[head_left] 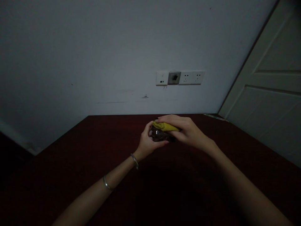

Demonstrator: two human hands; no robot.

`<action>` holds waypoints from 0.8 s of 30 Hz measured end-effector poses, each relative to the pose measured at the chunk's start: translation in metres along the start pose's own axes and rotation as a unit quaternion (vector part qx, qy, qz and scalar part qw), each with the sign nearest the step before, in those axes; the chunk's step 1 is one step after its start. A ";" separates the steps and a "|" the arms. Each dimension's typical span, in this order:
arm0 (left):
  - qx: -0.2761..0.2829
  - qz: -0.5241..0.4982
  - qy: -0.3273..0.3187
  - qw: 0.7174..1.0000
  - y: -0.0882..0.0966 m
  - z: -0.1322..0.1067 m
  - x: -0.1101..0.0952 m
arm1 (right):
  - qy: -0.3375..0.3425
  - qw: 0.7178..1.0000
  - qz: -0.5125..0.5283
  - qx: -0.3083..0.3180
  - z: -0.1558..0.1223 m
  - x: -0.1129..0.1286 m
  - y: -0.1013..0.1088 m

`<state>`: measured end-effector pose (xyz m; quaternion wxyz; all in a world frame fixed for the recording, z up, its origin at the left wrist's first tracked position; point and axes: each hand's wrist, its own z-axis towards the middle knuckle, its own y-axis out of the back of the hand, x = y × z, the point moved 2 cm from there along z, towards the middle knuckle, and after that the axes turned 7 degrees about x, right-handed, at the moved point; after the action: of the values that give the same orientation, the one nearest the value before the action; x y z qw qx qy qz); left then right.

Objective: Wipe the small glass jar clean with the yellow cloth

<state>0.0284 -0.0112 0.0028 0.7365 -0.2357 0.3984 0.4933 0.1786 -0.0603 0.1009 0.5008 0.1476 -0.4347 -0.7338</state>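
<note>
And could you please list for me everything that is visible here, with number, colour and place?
cloth: one, yellow, against the shiny object
shiny object: one, dark, between the hands; too dim to identify
table: one, dark red, against the wall
wall: one, pale grey, behind
scuff marks: several, dark, low on the wall
wall plates: four, three white and one grey, right of centre
panelled door: one, pale, right
thin strip: one, pale, table's far right edge
bracelets: two, silver, left forearm
left grip: one, bare, holding the shiny object
right grip: one, bare, holding the cloth
forearms: two, bare, from below
</note>
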 end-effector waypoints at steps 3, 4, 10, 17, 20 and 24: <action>-0.014 -0.019 0.006 1.000 0.001 0.001 0.001 | -0.008 0.999 0.024 0.020 0.001 0.005 0.005; -0.018 -0.023 0.010 1.000 0.001 0.001 0.001 | -0.011 0.999 0.033 0.031 0.001 0.006 0.006; -0.024 -0.028 0.005 0.999 0.002 0.001 0.001 | -0.052 0.998 0.048 0.000 -0.001 0.004 0.013; -0.013 -0.022 0.014 1.000 -0.002 -0.003 -0.004 | -0.071 0.995 0.015 -0.062 -0.002 -0.009 0.005; -0.015 -0.026 0.000 1.000 -0.003 -0.001 -0.007 | -0.062 0.997 0.016 -0.043 -0.001 -0.008 0.003; -0.022 -0.031 -0.009 0.999 -0.002 0.003 -0.007 | -0.051 0.998 0.006 -0.039 -0.001 -0.004 0.005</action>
<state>0.0298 -0.0137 0.0105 0.7499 -0.2598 0.3729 0.4807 0.1846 -0.0583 0.1035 0.4874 0.0876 -0.4312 -0.7542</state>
